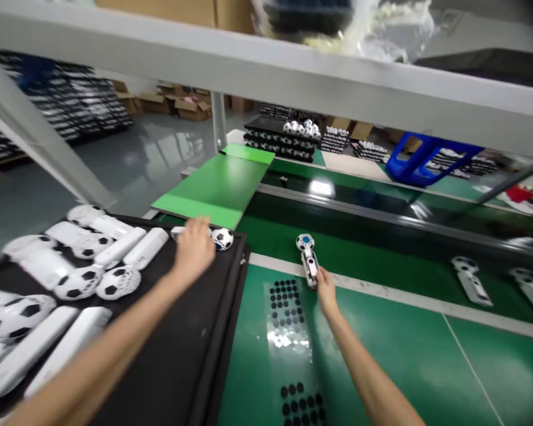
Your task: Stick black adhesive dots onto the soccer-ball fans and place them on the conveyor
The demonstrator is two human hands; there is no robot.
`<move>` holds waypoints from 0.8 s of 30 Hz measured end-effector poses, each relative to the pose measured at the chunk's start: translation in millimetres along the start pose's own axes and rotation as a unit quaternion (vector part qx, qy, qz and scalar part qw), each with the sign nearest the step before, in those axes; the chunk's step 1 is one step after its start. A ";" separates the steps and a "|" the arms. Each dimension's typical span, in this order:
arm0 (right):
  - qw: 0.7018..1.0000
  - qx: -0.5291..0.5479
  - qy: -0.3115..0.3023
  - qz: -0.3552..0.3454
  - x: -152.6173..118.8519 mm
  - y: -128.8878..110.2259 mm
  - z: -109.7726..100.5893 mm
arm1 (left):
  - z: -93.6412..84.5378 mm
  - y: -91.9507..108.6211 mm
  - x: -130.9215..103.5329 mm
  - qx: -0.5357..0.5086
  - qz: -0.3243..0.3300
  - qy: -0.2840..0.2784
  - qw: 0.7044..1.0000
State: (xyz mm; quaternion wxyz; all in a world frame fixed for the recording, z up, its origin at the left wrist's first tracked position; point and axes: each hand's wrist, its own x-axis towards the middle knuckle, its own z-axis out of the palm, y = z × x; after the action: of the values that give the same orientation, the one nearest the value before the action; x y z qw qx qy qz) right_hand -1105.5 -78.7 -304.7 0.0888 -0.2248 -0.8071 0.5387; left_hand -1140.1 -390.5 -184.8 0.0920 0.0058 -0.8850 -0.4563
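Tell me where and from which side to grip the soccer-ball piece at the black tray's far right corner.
Grip the soccer-ball piece around its round ball end, coming from above and slightly from the right. Its white handle lies under the left hand, and the black tray blocks any approach from underneath, so the domed ball is the free part. The right hand is nearest on that side, but it already touches another piece.

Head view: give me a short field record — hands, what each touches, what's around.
left hand: reaching over the far end of the black tray, on a white football-headed plastic part; grip hidden
right hand: fingers on the lower end of a white handle-shaped part with a blue-centred football head, lying on the green belt
tray contents: rows of white football-patterned shells
near right hand: clear sheet of black round dots
further along the belt: two similar white parts
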 end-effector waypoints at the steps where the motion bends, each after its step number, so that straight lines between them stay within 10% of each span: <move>1: 0.999 -0.028 0.020 0.001 18.6 1.4 -10.9 | -12.2 -11.0 17.1 0.030 0.010 -0.006 0.999; 5: 0.989 -0.129 0.060 -0.034 36.6 2.9 -39.3 | -38.1 -50.0 59.3 0.109 0.016 -0.067 0.992; 9: 0.975 -0.183 -0.062 -0.107 -31.3 7.5 -33.2 | -41.5 -59.3 51.9 0.137 0.030 -0.084 0.987; 15: 0.943 -0.265 -0.156 -0.127 -118.7 30.2 -9.7 | -17.4 -6.4 -37.7 0.013 -0.098 -0.121 0.988; 19: 0.935 -0.305 -0.144 -0.108 -116.4 33.4 -1.9 | 12.0 37.2 -113.5 -0.335 -0.253 -0.240 0.876; 24: 0.942 -0.285 -0.152 -0.091 -107.2 26.6 1.2 | 33.7 45.9 -162.5 -0.442 -0.298 -0.263 0.804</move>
State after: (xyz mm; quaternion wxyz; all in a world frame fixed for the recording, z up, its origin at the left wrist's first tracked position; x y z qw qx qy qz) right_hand -1004.1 -120.3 -318.8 -0.0548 -0.0819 -0.9477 0.3034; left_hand -982.7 -321.2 -192.4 -0.2922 0.1082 -0.5328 -0.7868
